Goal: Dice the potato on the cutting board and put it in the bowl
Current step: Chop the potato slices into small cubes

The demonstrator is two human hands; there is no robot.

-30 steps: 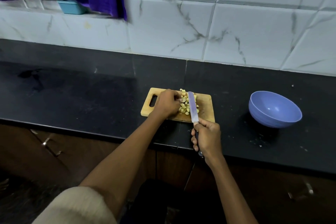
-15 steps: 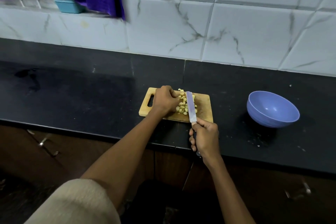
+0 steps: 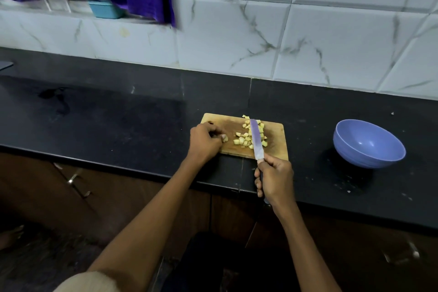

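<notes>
Black stone counter [image 3: 118, 111] runs under white marble tiles [image 3: 237, 38]. I see the blue bowl [image 3: 368, 143] right of the wooden board [image 3: 227, 129] bearing diced potato [image 3: 246, 137]. My right hand [image 3: 276, 180] grips the knife [image 3: 257, 141]; my left hand [image 3: 205, 141] curls, pinching 1 piece.

A home kitchen is shown: a black stone tabletop [image 3: 118, 114] is backed by a wall of white marble-veined tiles [image 3: 237, 38], wooden cabinet doors [image 3: 78, 187] are fitted beneath, and a wooden cutting board [image 3: 275, 147] is laid near the front edge.
</notes>
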